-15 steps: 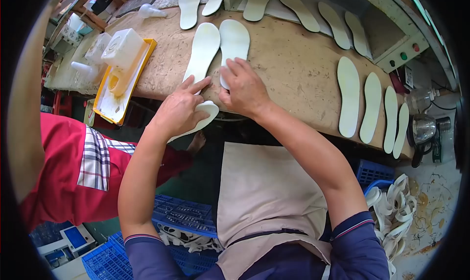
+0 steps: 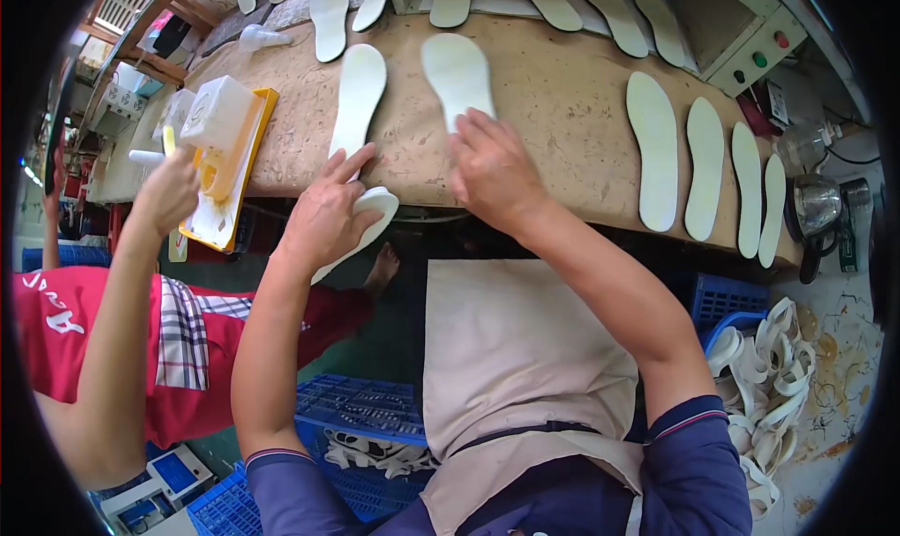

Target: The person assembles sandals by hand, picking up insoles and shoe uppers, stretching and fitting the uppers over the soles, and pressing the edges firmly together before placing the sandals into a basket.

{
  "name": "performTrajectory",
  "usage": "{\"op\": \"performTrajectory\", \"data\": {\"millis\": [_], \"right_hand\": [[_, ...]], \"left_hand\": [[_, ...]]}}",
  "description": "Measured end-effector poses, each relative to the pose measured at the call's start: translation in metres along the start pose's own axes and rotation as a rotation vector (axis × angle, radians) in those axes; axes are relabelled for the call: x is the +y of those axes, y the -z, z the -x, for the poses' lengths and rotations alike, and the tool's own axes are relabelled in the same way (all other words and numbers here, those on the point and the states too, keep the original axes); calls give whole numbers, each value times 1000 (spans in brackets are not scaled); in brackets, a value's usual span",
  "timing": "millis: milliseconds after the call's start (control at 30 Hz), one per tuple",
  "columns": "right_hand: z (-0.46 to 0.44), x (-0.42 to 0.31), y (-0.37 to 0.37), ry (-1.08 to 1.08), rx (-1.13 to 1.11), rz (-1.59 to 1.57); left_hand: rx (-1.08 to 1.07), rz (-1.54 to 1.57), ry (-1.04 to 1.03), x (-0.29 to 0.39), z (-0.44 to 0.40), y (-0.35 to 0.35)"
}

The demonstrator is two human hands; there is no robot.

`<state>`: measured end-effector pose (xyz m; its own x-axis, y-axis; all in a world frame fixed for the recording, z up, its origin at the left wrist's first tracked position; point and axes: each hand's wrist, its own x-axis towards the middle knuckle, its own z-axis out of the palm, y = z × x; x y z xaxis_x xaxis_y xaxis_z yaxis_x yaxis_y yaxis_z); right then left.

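My left hand (image 2: 323, 217) is closed on a white insole (image 2: 375, 208) hanging over the table's front edge, possibly more than one. Its forefinger reaches to the lower end of another white insole (image 2: 358, 91) lying on the table. My right hand (image 2: 497, 171) grips the near end of a third insole (image 2: 457, 72), fingers on top and thumb hidden. That insole lies apart from the one to its left and is slightly blurred.
Several insoles stand in a row at right (image 2: 652, 152), more at the back. A co-worker's hand (image 2: 171, 189) holds a yellowish stick near a plastic container (image 2: 217, 110) on a yellow tray (image 2: 267, 114). Blue crates (image 2: 361, 409) and white straps (image 2: 764, 377) sit below.
My right hand has moved the insole rightward, away from its neighbour, opening a gap between them. A co-worker's hand has come in by the yellow tray. My view has shifted slightly.
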<state>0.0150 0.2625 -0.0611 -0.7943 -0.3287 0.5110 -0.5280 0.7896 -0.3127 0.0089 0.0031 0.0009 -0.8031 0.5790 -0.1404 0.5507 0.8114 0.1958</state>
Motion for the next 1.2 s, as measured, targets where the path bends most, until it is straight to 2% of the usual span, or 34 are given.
{"op": "performTrajectory", "data": {"millis": [67, 167, 233, 300, 367, 467, 567, 633, 667, 700, 733, 767, 800, 867, 900, 1000, 1033, 1133, 1200], "right_hand": [[27, 14, 30, -36, -30, 53], [81, 27, 64, -129, -29, -134], [92, 21, 80, -172, -178, -76], [97, 15, 102, -181, -333, -35], [81, 11, 103, -275, -290, -15], [40, 27, 74, -417, -136, 68], [20, 48, 67, -473, -434, 131], [36, 41, 101, -368, -261, -434], [55, 36, 118, -419, -241, -787], [75, 32, 135, -480, -213, -1137], [94, 26, 147, -657, -226, -1558], [111, 20, 148, -638, -119, -1867], [125, 12, 151, -661, -79, -1974], [147, -6, 150, -701, 42, -2198], [156, -8, 151, -599, 70, -2180], [202, 3, 151, -793, 63, -1698], [203, -3, 161, -903, 67, -1698], [223, -2, 168, -830, -74, -1558], [228, -6, 169, -836, -123, -1539]], "left_hand": [[4, -26, 1, 1, -3, 1], [-1, -43, -11, 0, -7, -1], [-33, -41, 4, 1, -12, 1], [50, 23, -25, 10, -3, 0], [118, 99, -29, 10, 8, -7], [234, -1, -29, 22, 25, -5], [316, 137, -12, 35, 46, -1], [385, 301, 57, 51, 64, 9], [473, 308, -11, 54, 74, 12], [481, 447, 61, 64, 87, 17], [482, 590, 132, 74, 97, 22], [601, 687, 166, 91, 98, 22], [711, 783, 196, 109, 95, 17], [747, 1012, 217, 129, 83, -3], [764, 1073, 228, 137, 76, -22], [732, 1204, 214, 166, 53, -79], [655, 1261, 224, 177, 46, -91], [421, 1395, 212, 186, 33, -126], [436, 1460, 220, 184, 30, -137]]}}
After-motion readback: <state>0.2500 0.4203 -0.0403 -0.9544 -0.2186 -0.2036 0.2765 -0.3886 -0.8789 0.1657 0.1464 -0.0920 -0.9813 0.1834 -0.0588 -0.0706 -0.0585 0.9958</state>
